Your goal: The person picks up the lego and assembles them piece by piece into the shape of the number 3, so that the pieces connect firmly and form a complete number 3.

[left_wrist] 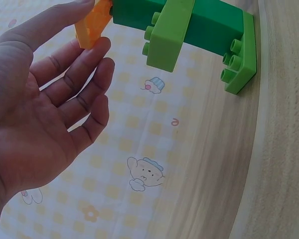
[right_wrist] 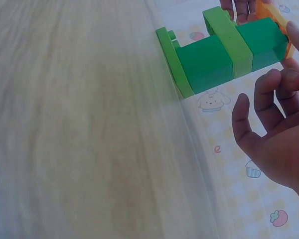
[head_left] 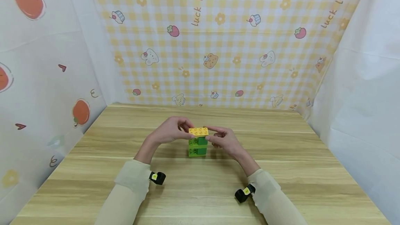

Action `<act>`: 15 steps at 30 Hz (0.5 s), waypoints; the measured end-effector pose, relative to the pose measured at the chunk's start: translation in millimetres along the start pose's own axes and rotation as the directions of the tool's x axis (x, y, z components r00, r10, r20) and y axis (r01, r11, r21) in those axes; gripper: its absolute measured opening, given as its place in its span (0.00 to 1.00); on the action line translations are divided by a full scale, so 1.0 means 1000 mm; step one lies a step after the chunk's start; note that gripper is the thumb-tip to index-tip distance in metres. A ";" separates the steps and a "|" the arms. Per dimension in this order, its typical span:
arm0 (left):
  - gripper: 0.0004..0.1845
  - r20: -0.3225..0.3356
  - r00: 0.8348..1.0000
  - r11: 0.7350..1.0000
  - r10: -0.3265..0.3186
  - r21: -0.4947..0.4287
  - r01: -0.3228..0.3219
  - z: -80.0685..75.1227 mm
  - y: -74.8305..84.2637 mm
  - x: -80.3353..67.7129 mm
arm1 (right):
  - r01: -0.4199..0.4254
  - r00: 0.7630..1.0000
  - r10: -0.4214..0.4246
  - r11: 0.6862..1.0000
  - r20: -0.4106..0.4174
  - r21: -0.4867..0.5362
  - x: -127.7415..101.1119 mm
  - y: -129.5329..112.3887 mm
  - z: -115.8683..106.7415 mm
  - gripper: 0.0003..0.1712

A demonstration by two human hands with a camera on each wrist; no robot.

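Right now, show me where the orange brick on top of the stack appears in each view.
Head: the orange brick is at centre frame, capping the green stack, between both hands.
Left wrist: top left, at, touched by the left hand at its fingertips.
Right wrist: top right corner, at, mostly cut off, beside the right hand.
Shared landmark: the green stack, seen in all three.
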State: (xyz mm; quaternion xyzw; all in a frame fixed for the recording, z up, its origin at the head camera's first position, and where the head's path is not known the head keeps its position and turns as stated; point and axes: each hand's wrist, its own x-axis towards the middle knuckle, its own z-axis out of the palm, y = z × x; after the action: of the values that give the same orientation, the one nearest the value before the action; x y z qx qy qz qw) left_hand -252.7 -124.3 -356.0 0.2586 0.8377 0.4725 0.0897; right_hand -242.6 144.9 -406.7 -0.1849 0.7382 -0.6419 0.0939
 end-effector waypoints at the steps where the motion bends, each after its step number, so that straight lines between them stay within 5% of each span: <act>1: 0.14 0.000 1.000 1.000 0.000 0.001 0.000 0.000 0.000 0.000 | 0.005 1.000 -0.005 1.000 0.000 0.007 0.000 0.000 0.001 0.28; 15: 0.14 -0.006 1.000 1.000 -0.006 -0.005 0.006 0.000 0.001 0.000 | 0.020 1.000 -0.020 0.999 -0.008 0.035 0.001 -0.002 0.004 0.27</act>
State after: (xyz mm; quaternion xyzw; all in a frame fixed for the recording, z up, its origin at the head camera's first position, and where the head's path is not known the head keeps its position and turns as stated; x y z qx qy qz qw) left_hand -251.9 -123.5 -355.0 0.2546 0.8376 0.4750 0.0889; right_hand -241.4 141.1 -405.5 -0.1880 0.7255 -0.6562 0.0877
